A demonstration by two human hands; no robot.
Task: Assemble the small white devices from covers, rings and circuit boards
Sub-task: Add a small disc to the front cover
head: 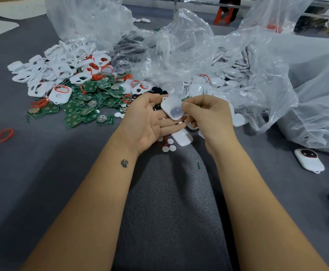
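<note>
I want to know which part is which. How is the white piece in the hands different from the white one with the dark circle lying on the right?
The white plastic cover is pinched by the right hand over the open left hand; the white device with a red-rimmed dark circle lies alone on the grey mat. The cover's round spot looks grey. Both are white with rounded corners.
</note>
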